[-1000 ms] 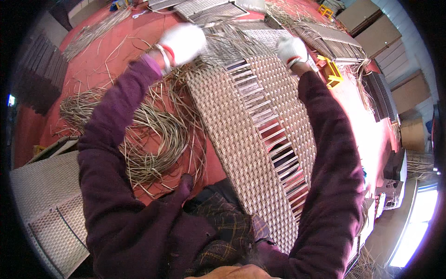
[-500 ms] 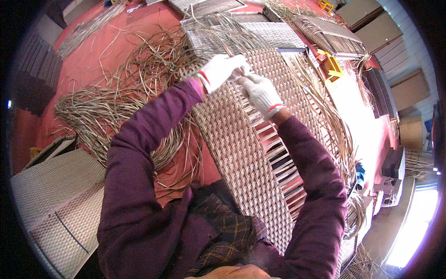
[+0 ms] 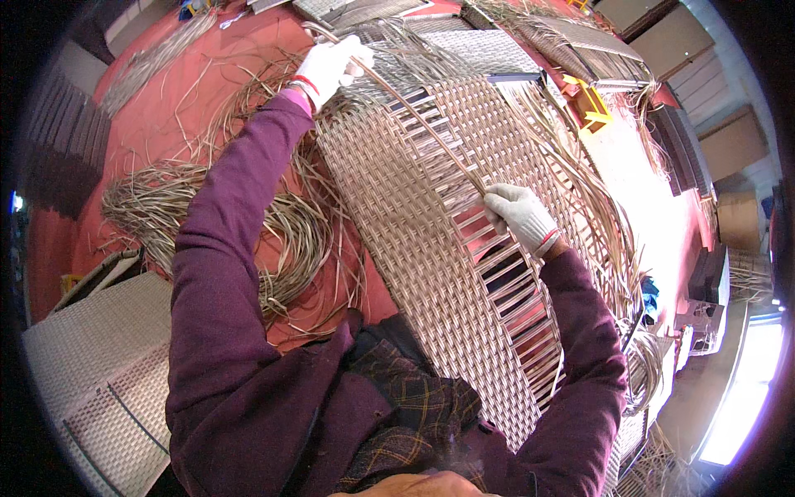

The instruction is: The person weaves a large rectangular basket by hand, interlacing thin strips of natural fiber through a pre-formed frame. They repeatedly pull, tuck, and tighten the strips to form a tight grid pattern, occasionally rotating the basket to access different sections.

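A long brown weaving strip (image 3: 414, 116) runs taut and slanting between my two white-gloved hands. My left hand (image 3: 333, 68), farther off at the upper left, is closed round it, with a short end sticking out beyond the fist. Closer in, my right hand (image 3: 517, 214) pinches the strip's other part over the panel. Beneath lies a woven wicker panel (image 3: 406, 224) in light and brown strands. An unwoven gap (image 3: 505, 277) with bare cross strands runs down its length, below and beside my right hand.
A heap of loose strips (image 3: 174, 199) lies on the red floor (image 3: 157, 108) to the left. More loose strands (image 3: 592, 199) hang along the panel's right side. A yellow stool (image 3: 588, 106) stands beyond at the right. Another woven panel (image 3: 99, 340) sits at lower left.
My hands were together over the panel's far part. The left has moved out to the upper left, the right nearer and to the right, and the strip now stretches between them.
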{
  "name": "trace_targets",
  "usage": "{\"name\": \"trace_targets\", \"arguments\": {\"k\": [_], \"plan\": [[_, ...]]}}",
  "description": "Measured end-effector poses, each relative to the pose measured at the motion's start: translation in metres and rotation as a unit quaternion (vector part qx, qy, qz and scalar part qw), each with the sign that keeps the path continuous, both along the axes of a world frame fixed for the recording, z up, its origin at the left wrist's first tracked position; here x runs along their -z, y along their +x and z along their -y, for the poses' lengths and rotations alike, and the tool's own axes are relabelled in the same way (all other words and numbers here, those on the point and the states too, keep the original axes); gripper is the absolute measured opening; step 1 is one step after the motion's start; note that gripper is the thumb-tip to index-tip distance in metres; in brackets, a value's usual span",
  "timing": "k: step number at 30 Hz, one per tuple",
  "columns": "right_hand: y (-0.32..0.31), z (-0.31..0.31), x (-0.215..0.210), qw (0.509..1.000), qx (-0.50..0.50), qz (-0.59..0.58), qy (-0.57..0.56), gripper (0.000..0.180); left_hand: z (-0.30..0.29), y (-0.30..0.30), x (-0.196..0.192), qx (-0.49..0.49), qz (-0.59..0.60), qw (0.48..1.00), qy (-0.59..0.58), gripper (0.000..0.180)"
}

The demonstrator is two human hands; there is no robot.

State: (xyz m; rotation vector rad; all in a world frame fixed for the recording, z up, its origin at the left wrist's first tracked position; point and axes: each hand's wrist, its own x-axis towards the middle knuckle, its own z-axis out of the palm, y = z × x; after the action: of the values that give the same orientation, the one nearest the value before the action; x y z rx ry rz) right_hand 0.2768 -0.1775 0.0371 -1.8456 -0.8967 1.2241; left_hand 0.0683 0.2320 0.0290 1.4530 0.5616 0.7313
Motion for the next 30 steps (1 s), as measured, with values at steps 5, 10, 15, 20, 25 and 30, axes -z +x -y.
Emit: {"name": "trace_targets", "arguments": {"k": [5, 10, 15, 20, 25, 30], "plan": [[0.001, 0.002, 0.012, 0.997, 0.068, 0.01, 0.016, 0.026, -0.019, -0.01, -0.033, -0.025, -0.118, 0.993, 0.015, 0.05], [-0.019, -0.035, 0.015, 0.99, 0.129, 0.039, 0.044, 0.026, 0.086, 0.007, -0.059, 0.088, -0.216, 0.635, 0.736, 0.029], [-0.062, -0.061, -0.002, 0.979, 0.1, -0.068, 0.162, 0.026, 0.192, 0.026, -0.043, 0.231, -0.129, 0.763, 0.589, 0.024], [-0.037, -0.018, -0.019, 0.992, 0.005, 0.072, 0.102, 0.027, 0.157, 0.028, -0.02, 0.152, -0.132, 0.641, 0.741, 0.018], [-0.009, 0.039, 0.005, 0.991, 0.043, 0.123, 0.041, 0.026, 0.082, 0.017, -0.017, 0.073, -0.269, 0.614, 0.738, 0.021], [-0.012, 0.053, 0.033, 0.985, 0.099, 0.138, 0.019, 0.026, 0.055, 0.018, -0.038, -0.032, -0.399, 0.563, 0.723, 0.02]]}}
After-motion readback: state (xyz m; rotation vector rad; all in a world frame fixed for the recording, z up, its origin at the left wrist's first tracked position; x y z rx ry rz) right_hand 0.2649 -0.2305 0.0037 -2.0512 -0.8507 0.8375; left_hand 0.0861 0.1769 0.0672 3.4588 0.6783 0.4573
